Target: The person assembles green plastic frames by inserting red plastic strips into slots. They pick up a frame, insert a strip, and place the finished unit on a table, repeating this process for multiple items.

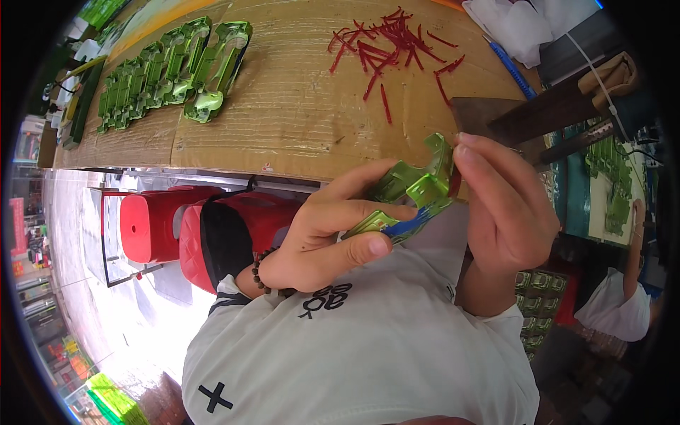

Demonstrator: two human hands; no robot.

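Observation:
My left hand (319,241) holds a shiny green plastic shell (428,188), which looks like a toy car body with cut-out openings and a blue patch on its side. The thumb lies along the near side, with the other fingers around the far side. My right hand (506,202) is closed in a pinch at the shell's right end, its fingertips close against the edge. A bit of dark red shows along that edge beside the fingers; what they pinch is hidden. Beyond the hands, thin red strips (386,53) lie scattered on the brown tabletop (283,106).
More green shells (159,74) stand in a row at the far left of the table. A blue pen-like tool (510,67) and a clear plastic bag (506,28) lie far right, near a dark metal fixture (545,113). Red stools (152,225) stand left; another person (620,304) is at right.

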